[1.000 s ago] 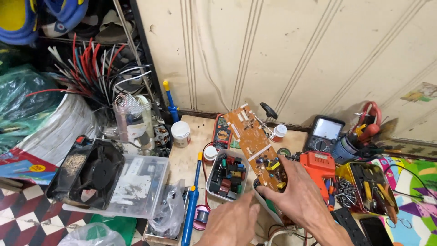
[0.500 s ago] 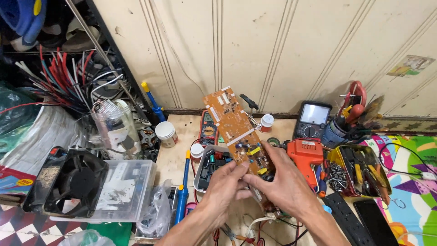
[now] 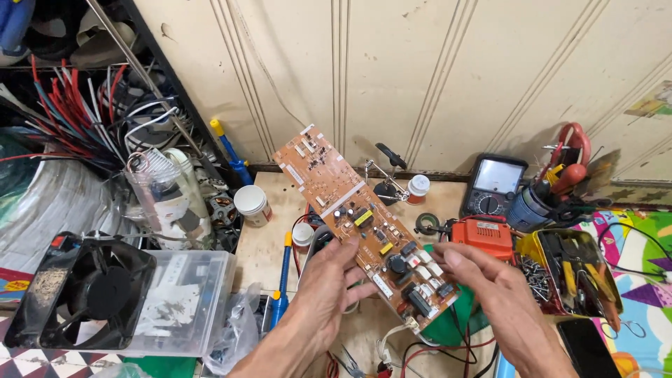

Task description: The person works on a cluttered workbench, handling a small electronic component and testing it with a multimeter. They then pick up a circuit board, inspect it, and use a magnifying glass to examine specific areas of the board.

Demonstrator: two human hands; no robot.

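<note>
A long brown circuit board (image 3: 364,227) with capacitors, coils and yellow parts is held up slantwise above the wooden worktop (image 3: 262,241). My left hand (image 3: 329,294) grips its lower left edge from below, thumb on the component side. My right hand (image 3: 493,294) touches the board's lower right corner with spread fingertips. The board's far end points up towards the wall. White and red wires hang from its near end.
A black fan (image 3: 87,290) lies on a clear plastic box at left, beside bundled red wires. A blue solder sucker (image 3: 281,280), white jar (image 3: 250,203), helping-hand stand (image 3: 385,175), analog multimeter (image 3: 493,183), orange meter (image 3: 483,234), screw tin (image 3: 570,269) and phone (image 3: 586,346) crowd the worktop.
The board has been lifted higher and turned, so that it now lies across both hands. My left hand has come up under it, and the view has shifted left.
</note>
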